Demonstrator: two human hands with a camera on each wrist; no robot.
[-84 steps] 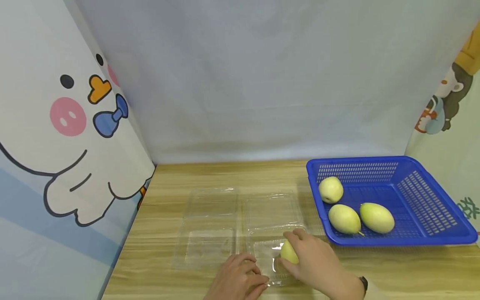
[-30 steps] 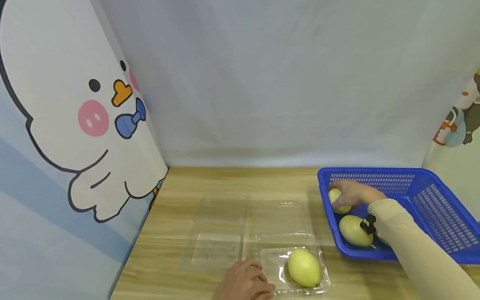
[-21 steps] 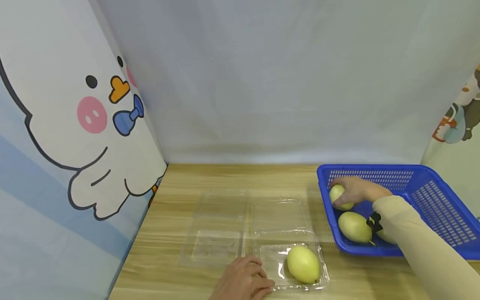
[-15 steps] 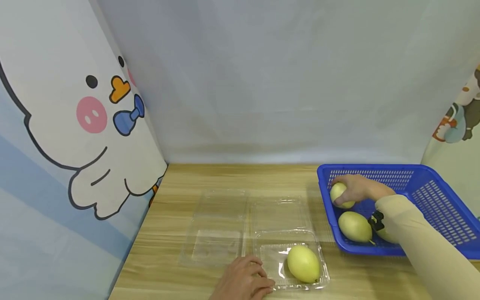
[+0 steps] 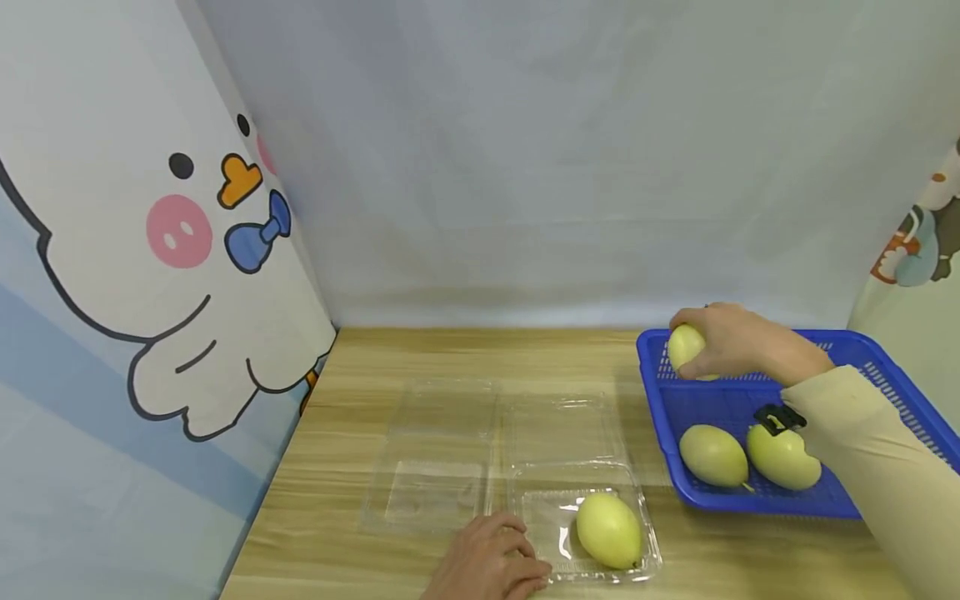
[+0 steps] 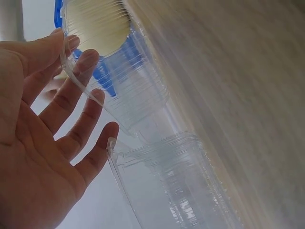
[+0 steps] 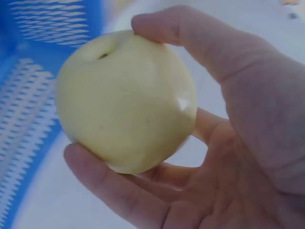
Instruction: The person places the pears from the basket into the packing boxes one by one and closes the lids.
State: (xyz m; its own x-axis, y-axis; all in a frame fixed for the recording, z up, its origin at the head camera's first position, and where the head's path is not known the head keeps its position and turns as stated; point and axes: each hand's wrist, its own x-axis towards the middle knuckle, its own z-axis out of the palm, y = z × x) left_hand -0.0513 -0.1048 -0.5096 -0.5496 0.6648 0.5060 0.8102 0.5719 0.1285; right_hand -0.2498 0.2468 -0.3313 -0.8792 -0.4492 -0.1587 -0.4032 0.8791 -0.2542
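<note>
In the head view my right hand grips a pale yellow pear over the back left of the blue basket. The right wrist view shows thumb and fingers around that pear, its hollow facing up. My left hand lies at the left front edge of a clear plastic box with its lid folded back. Its fairly straight, spread fingers touch the box's rim in the left wrist view. A second pear lies in the right part of that box.
Two more pears, a left one and a right one, lie at the basket's front, the right one partly hidden by my wrist. Another open clear box stands to the left on the wooden table. A cloth backdrop closes off the rear.
The pear at the basket's back left has risen in my right hand, above the basket floor. Earlier this hand set a pear in the box, then reached into the basket. The left hand stays put.
</note>
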